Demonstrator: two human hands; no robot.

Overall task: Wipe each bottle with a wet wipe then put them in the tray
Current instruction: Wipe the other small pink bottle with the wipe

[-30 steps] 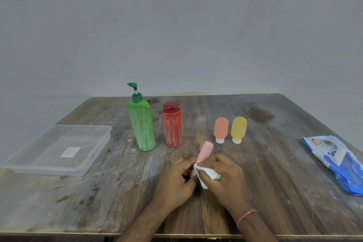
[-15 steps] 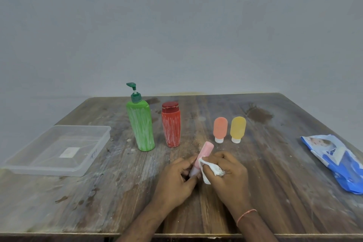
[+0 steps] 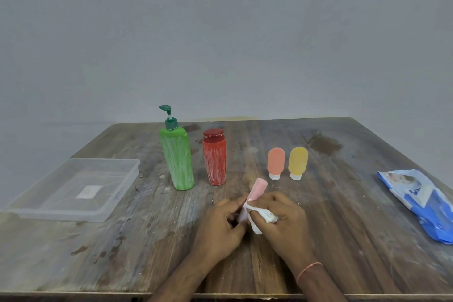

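My left hand point(image 3: 220, 225) grips the lower end of a small pink bottle point(image 3: 257, 189), which tilts up and away from me near the table's front middle. A crumpled white wet wipe point(image 3: 263, 216) is bunched in my right hand point(image 3: 284, 218) and pressed against the bottle's right side. Behind them stand a green pump bottle point(image 3: 177, 162), a red bottle point(image 3: 214, 158), a small orange bottle point(image 3: 276, 162) and a small yellow bottle point(image 3: 297, 162), all upright. The clear plastic tray point(image 3: 117, 201) sits at the left with nothing in it.
A blue wet wipe pack point(image 3: 424, 203) lies at the table's right edge. The wooden table point(image 3: 122, 252) is stained and dusty, with its front edge just under my forearms. A grey wall stands behind.
My right hand has slid the wipe a little along the pink bottle. The bottle stays tilted in my left hand.
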